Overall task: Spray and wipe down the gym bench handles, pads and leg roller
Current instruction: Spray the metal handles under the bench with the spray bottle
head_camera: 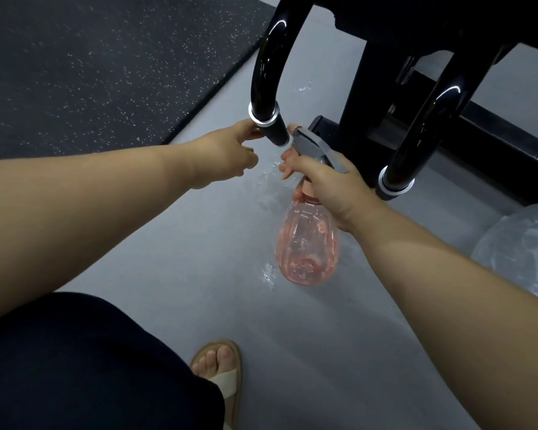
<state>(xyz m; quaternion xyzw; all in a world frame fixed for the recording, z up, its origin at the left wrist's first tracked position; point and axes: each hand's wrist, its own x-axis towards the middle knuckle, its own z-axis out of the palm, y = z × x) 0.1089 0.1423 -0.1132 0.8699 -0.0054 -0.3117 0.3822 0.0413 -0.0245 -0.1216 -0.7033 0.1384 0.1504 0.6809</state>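
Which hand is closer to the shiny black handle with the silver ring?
Left. The left hand touches the handle at its ring; the right hand holds the spray bottle just beside it.

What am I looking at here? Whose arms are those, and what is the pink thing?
The picture comes from a camera worn on a person's head, looking down, so the arms are that person's own. The right hand holds a pink see-through spray bottle by its grey trigger top, aimed at the end of a shiny black curved handle of a gym bench. The left hand reaches to that same handle end, fingers at its silver ring. A second black handle curves down on the right. Water drops glisten on the grey floor. At the bottom is the person's foot in a sandal.
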